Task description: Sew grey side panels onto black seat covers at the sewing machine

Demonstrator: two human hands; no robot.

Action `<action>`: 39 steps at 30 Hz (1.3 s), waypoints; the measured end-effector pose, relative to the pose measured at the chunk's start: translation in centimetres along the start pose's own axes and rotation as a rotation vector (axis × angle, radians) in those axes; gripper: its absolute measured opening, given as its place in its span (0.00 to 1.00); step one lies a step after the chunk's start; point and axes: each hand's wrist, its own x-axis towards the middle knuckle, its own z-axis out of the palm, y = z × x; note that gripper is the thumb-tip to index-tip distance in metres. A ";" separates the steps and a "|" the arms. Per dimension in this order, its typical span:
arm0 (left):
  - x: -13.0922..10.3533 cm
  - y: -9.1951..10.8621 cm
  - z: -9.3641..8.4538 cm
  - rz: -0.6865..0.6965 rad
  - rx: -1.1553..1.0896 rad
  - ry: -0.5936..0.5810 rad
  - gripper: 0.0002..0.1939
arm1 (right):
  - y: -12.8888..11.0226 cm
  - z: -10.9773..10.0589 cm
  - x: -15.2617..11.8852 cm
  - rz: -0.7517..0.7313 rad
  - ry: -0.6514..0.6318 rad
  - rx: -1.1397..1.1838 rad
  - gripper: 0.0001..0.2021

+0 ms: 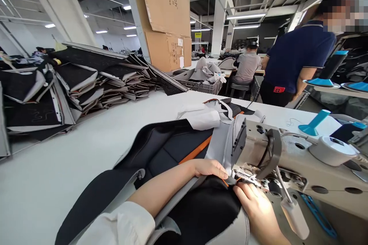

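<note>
A black padded cover (169,145) with an orange stripe and grey backing, looking like a car seat cover, lies beside and under the head of a sewing machine (258,141). My left hand (211,168) pinches the cover's edge just left of the presser foot, thumb and fingers together. Close by on the right, my right hand (254,203) has its fingers curled onto the cover's black edge (209,199) below the foot. A small bit of orange trim shows between the hands. The needle itself is too small to make out.
Several dark panels (115,80) are piled on the white table (94,149) at left. A machine lamp (294,214) hangs by my right hand, near a blue tool (319,214). Thread cones (314,122) stand at right. Beyond are cardboard boxes (172,49) and a standing person (296,57).
</note>
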 end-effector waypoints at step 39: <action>1.3 3.7 4.3 -0.038 0.610 0.335 0.19 | -1.9 -2.1 -0.5 0.260 -0.515 0.112 0.31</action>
